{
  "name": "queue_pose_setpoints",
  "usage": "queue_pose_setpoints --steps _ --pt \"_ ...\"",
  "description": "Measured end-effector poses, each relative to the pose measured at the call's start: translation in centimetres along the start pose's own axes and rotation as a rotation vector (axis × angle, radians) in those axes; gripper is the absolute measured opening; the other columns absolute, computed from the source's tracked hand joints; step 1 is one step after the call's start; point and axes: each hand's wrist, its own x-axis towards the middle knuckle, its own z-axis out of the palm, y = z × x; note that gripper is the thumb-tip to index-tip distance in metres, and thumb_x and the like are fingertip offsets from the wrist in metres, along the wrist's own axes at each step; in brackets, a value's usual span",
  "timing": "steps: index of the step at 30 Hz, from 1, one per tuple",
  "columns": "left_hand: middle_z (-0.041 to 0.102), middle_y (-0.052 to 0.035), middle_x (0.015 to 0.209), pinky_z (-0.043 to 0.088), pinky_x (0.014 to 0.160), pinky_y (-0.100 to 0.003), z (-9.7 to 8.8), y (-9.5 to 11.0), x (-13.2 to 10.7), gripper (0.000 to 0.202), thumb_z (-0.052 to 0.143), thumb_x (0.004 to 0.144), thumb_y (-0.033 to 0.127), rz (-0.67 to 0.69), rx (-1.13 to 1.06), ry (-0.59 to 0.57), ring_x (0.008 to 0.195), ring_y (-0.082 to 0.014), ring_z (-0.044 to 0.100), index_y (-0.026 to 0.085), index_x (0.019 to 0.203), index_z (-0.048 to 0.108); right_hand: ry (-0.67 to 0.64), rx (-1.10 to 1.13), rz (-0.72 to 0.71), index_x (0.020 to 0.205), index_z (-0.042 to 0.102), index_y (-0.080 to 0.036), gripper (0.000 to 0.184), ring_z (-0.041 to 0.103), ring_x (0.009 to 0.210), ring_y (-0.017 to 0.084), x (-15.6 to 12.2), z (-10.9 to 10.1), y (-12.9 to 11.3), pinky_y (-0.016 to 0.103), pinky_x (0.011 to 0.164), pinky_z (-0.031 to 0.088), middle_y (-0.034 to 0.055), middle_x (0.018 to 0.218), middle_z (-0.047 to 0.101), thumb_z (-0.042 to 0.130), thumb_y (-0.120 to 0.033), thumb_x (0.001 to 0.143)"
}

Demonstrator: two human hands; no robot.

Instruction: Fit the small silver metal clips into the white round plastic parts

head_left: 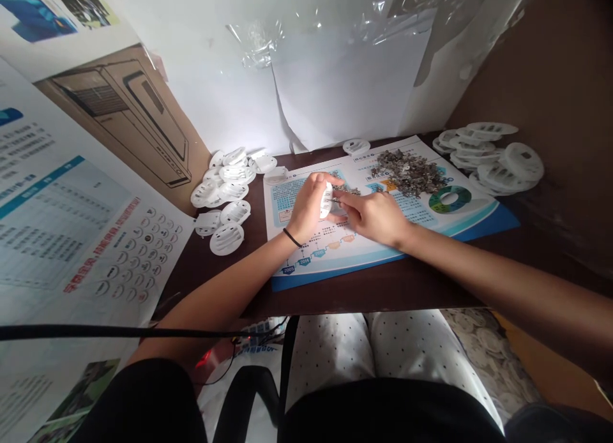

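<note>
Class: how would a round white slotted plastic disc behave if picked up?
The round white slotted plastic disc is probably light, being thin and vented, and stiff, since piled ones keep their shape. On edge, it might roll.

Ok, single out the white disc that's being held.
The white plastic disc in the left hand; the others lie untouched, heaped beside the printed leaflet.

Years 2005, 2014 — timeline (318,249) on leaflet (445,223)

A white round plastic disc (326,200) stands on edge in the left hand (309,207). The right hand's (371,217) fingertips (342,200) pinch a small grey metal part (336,200) at its rim, with a heap of similar metal parts (407,173) just beyond that hand.
</note>
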Motion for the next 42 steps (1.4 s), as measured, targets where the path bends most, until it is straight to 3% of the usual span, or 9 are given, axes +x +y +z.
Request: queue_pose_setpoints --steps 12,18,22,26,30,33,39,42 --pt "0.058 -0.0085 0.117 0.059 0.060 -0.030 0.4 -0.3 -0.1 0.042 0.038 0.092 0.059 0.051 0.058 0.033 0.096 -0.0209 0.062 0.020 0.098 0.052 -0.003 0.023 0.023 0.117 0.067 -0.020 0.037 0.057 0.060 0.021 0.0 0.3 -0.3 0.033 0.057 0.035 0.0088 0.068 0.066 0.045 -0.030 0.088" --pt "0.062 -0.0061 0.110 0.056 0.078 -0.033 0.7 -0.8 -0.1 0.032 0.034 0.095 0.048 0.126 0.087 0.121 0.089 -0.0171 0.066 0.021 0.095 0.051 -0.081 0.009 0.065 0.100 0.069 -0.015 0.027 0.055 0.057 0.019 0.1 -0.1 -1.5 0.031 0.056 0.032 0.0107 0.067 0.065 0.048 -0.027 0.089" --pt "0.064 -0.0057 0.107 0.054 0.085 -0.034 0.5 -1.2 0.2 0.030 0.034 0.096 0.045 0.141 0.122 0.135 0.090 -0.0170 0.065 0.021 0.094 0.052 -0.129 0.016 0.045 0.104 0.067 -0.013 0.028 0.056 0.059 0.020 0.3 -0.2 -1.7 0.031 0.056 0.032 0.0128 0.076 0.069 0.047 -0.026 0.090" --pt "0.066 -0.0058 0.104 0.054 0.082 -0.033 0.5 -1.6 0.5 0.034 0.035 0.095 0.050 0.166 0.161 0.159 0.094 -0.0183 0.064 0.022 0.091 0.053 -0.145 -0.002 0.060 0.114 0.063 -0.011 0.032 0.059 0.061 0.021 0.3 -0.2 -1.8 0.031 0.057 0.033 0.0140 0.080 0.070 0.046 -0.025 0.091" --pt "0.067 -0.0048 0.101 0.054 0.077 -0.031 0.3 -1.8 0.7 0.032 0.040 0.095 0.049 0.203 0.086 0.123 0.087 -0.0169 0.065 0.021 0.091 0.056 -0.119 0.014 0.112 0.122 0.061 -0.012 0.037 0.060 0.063 0.021 0.3 -0.4 -2.1 0.031 0.059 0.035 0.0129 0.078 0.070 0.043 -0.024 0.092" --pt "0.068 -0.0045 0.100 0.054 0.074 -0.031 -0.1 -1.8 0.9 0.033 0.040 0.095 0.048 0.223 0.041 0.083 0.084 -0.0164 0.065 0.021 0.092 0.058 -0.097 0.071 0.151 0.117 0.065 -0.016 0.036 0.060 0.064 0.021 0.3 -0.4 -1.9 0.031 0.060 0.036 0.0121 0.079 0.070 0.039 -0.025 0.093" --pt "0.068 -0.0053 0.104 0.055 0.074 -0.031 -0.6 -1.7 0.9 0.040 0.033 0.096 0.053 0.246 0.082 0.066 0.087 -0.0172 0.066 0.022 0.095 0.058 -0.061 0.109 0.090 0.115 0.064 -0.016 0.038 0.058 0.060 0.020 0.1 -0.2 -1.2 0.033 0.061 0.036 0.0116 0.077 0.069 0.036 -0.025 0.092" --pt "0.067 -0.0051 0.107 0.054 0.079 -0.032 -0.6 -1.7 0.7 0.038 0.034 0.097 0.051 0.276 0.101 0.017 0.093 -0.0174 0.065 0.022 0.097 0.058 -0.065 0.102 0.086 0.106 0.066 -0.014 0.036 0.055 0.058 0.019 0.1 -0.1 -1.2 0.032 0.058 0.033 0.0117 0.073 0.067 0.036 -0.025 0.091"
